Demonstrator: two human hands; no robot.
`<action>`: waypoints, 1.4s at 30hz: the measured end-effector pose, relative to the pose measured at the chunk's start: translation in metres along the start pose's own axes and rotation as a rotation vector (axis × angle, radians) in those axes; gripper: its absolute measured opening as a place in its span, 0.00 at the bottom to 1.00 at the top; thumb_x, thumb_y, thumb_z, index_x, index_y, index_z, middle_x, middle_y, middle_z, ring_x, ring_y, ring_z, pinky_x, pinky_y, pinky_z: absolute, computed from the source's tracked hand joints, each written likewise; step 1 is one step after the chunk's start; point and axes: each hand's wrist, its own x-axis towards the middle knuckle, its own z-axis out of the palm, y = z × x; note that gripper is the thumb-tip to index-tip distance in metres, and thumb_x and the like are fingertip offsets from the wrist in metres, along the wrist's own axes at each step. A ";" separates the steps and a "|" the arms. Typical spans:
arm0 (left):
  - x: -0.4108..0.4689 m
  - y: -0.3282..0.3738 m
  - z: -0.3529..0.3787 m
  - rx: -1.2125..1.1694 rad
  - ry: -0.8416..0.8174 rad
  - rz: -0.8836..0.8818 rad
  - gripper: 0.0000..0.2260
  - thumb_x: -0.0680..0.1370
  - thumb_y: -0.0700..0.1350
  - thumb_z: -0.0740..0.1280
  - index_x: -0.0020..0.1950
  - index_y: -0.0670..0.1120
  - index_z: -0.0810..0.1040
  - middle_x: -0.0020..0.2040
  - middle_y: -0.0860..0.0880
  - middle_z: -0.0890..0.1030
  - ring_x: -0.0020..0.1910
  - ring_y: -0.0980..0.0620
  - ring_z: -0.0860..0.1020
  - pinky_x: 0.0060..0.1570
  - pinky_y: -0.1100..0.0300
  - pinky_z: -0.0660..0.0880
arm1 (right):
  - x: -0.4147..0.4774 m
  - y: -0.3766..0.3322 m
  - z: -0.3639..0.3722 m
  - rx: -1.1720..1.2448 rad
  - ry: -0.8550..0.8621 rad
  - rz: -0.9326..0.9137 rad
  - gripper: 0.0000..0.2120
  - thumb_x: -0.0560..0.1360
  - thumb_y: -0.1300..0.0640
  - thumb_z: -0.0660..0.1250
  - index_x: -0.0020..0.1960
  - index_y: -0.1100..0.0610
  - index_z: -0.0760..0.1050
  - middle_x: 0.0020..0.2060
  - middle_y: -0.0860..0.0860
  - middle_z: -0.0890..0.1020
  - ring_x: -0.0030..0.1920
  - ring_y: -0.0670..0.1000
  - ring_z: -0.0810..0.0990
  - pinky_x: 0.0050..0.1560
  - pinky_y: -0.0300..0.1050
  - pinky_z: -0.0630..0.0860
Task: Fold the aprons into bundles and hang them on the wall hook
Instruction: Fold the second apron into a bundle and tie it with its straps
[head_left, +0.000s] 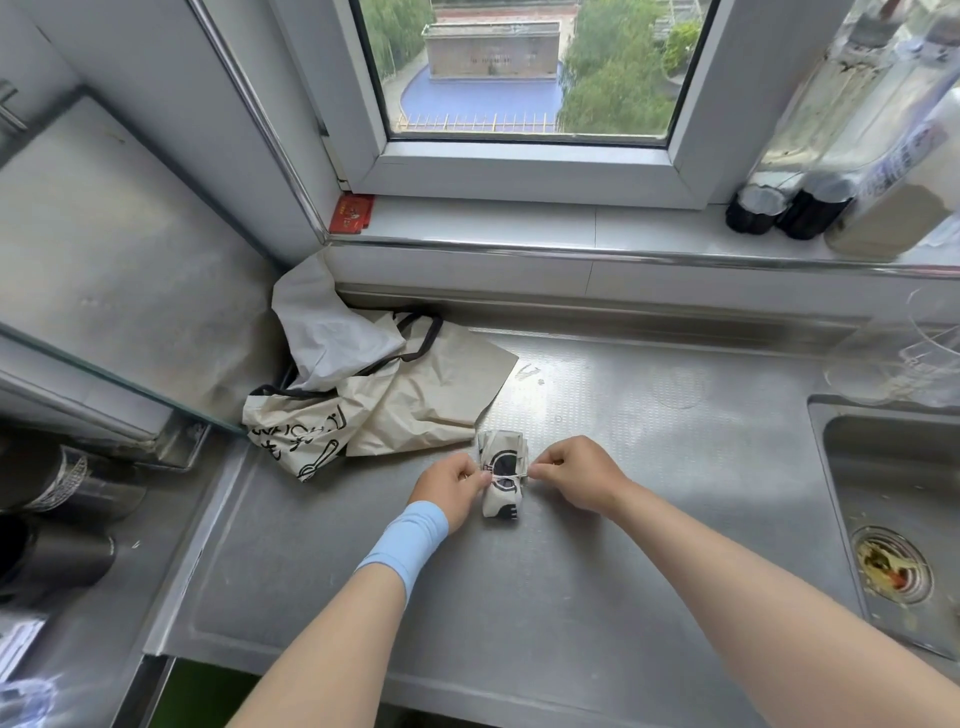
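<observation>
A small folded apron bundle (501, 478), cream with black print, lies on the steel counter (597, 545). A thin tie runs across its middle. My left hand (452, 488), with a light blue wristband, pinches the tie at the bundle's left side. On the bundle's right side my right hand (576, 475) pinches the other end. A second apron (384, 395), cream with black straps and print, lies crumpled and unfolded behind the bundle toward the left corner. No wall hook is in view.
A sink (898, 519) with a dirty drain sits at the right. Dark bottles (789, 208) and a jar stand on the windowsill. Black pots (57, 519) sit lower left beside a glass panel. A red card (352, 214) leans in the sill corner.
</observation>
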 end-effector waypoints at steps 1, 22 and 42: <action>0.001 0.000 -0.001 0.010 0.000 0.005 0.14 0.76 0.50 0.68 0.33 0.50 0.69 0.29 0.54 0.70 0.32 0.53 0.68 0.35 0.58 0.64 | 0.000 0.002 0.001 -0.007 0.006 0.016 0.06 0.74 0.51 0.73 0.38 0.49 0.84 0.35 0.44 0.84 0.39 0.45 0.79 0.39 0.40 0.72; 0.000 0.019 -0.004 0.031 -0.059 0.280 0.06 0.77 0.48 0.68 0.40 0.53 0.77 0.42 0.54 0.73 0.36 0.59 0.69 0.43 0.62 0.67 | -0.009 -0.001 0.006 -0.371 0.217 -0.238 0.17 0.77 0.56 0.65 0.61 0.39 0.80 0.49 0.47 0.86 0.50 0.53 0.82 0.43 0.42 0.71; 0.026 0.055 0.017 -0.001 -0.046 0.243 0.05 0.76 0.48 0.69 0.43 0.52 0.84 0.38 0.56 0.82 0.40 0.58 0.78 0.42 0.71 0.69 | 0.008 -0.002 -0.020 0.421 0.084 0.056 0.05 0.72 0.53 0.73 0.42 0.55 0.84 0.32 0.45 0.80 0.34 0.46 0.73 0.37 0.38 0.68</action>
